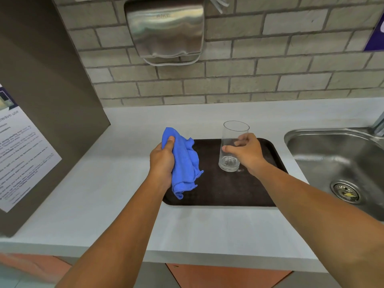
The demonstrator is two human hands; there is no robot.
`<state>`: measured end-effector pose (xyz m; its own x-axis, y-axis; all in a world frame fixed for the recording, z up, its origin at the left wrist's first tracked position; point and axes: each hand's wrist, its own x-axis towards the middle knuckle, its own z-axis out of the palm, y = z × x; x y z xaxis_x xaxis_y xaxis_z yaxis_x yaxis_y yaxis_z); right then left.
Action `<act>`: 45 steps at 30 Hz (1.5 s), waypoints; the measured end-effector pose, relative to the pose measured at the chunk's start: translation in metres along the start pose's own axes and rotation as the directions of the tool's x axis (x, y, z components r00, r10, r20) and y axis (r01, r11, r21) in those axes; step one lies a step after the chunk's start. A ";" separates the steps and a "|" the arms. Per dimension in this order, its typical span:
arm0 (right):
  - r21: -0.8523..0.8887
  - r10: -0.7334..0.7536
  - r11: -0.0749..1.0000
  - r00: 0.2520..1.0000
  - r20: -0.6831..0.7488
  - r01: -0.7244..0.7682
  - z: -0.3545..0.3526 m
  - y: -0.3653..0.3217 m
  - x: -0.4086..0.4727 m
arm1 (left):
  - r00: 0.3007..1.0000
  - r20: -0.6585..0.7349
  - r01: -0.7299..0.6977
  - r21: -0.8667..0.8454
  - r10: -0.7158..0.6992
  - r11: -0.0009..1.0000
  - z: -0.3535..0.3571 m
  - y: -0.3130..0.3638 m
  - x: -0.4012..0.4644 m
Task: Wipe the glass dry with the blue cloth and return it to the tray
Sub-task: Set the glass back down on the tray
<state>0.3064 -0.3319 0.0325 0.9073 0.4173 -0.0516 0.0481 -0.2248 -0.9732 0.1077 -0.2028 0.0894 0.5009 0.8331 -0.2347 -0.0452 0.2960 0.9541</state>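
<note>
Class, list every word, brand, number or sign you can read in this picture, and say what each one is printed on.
"...wave use": heading, cut off at the picture's edge, on the notice stuck to the brown panel at left.
Body text of that notice: too small and blurred to read.
Embossed brand on the steel hand dryer: too faint to read.
Purple poster at the right edge: no legible text.

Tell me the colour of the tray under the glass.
Dark brown, almost black, tray, seen in the head view, the only one; the glass stands on it.

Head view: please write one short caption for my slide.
Left hand holds the blue cloth; right hand grips the upright glass on the tray.
</note>
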 end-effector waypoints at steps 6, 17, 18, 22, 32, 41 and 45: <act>-0.042 -0.004 0.999 0.999 -0.034 0.003 0.007 0.009 0.011 | 1.000 -0.017 0.009 0.019 -0.008 1.000 -0.012 -0.004 0.003; -0.083 0.002 0.997 1.000 -0.026 -0.004 0.022 0.014 0.019 | 1.000 -0.023 0.006 0.022 -0.006 1.000 -0.023 -0.006 0.004; -0.087 0.004 0.996 1.000 -0.026 -0.006 0.022 0.015 0.019 | 1.000 -0.024 0.007 0.023 -0.006 1.000 -0.025 -0.006 0.004; -0.103 0.013 0.995 0.999 -0.031 -0.016 0.024 0.018 0.018 | 1.000 -0.020 0.011 0.033 -0.011 0.999 -0.029 -0.007 0.005; -0.211 0.010 0.978 0.999 0.039 -0.001 0.026 0.019 0.017 | 0.997 0.053 0.049 -0.046 -0.047 0.998 -0.034 -0.007 0.004; -0.163 -0.009 0.986 0.989 -0.150 -0.016 0.017 0.012 -0.013 | 0.990 0.122 0.089 -0.116 -0.075 0.989 -0.035 -0.004 0.004; 0.051 -0.253 0.958 0.915 -0.316 0.282 0.034 0.009 -0.075 | 0.975 0.196 0.131 -0.138 -0.103 0.982 -0.041 0.002 0.008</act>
<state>0.2251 -0.3355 0.0203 0.9495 0.1607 0.2694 0.2808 -0.0527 -0.9583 0.0759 -0.1760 0.0817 0.6621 0.6908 -0.2905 -0.0982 0.4643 0.8802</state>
